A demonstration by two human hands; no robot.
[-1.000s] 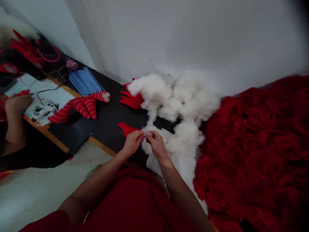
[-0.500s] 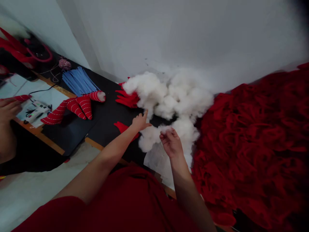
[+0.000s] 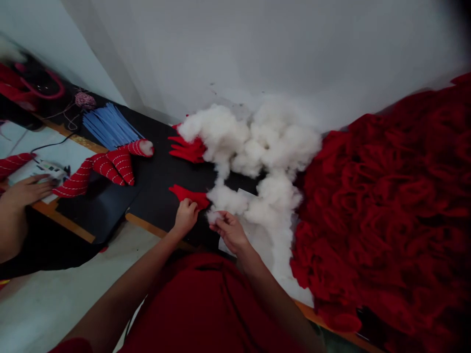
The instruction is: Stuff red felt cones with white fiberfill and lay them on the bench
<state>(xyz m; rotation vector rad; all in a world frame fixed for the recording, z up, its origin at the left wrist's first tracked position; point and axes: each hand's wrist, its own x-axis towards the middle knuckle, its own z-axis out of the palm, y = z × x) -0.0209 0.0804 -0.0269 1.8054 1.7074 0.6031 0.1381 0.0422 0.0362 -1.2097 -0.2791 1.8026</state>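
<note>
My left hand (image 3: 185, 216) is closed on a flat red fabric piece (image 3: 191, 196) lying on the black table top (image 3: 162, 181). My right hand (image 3: 230, 230) pinches a small tuft of white stuffing (image 3: 213, 216) just beside it. A big heap of white stuffing (image 3: 257, 147) spreads behind both hands up to the wall. More red fabric pieces (image 3: 186, 148) lie under the heap's left end.
A large pile of red fabric (image 3: 386, 206) fills the right side. Red-and-white striped stuffed pieces (image 3: 106, 166), blue strips (image 3: 108, 128) and a ball of twine (image 3: 84, 100) lie at the left. Another person's hand (image 3: 25, 191) rests by a white device (image 3: 49, 170).
My left hand drew back from the stuffing heap and closed on the red fabric piece. My right hand pulled a tuft of stuffing towards me. The other person's hand shifted on the left.
</note>
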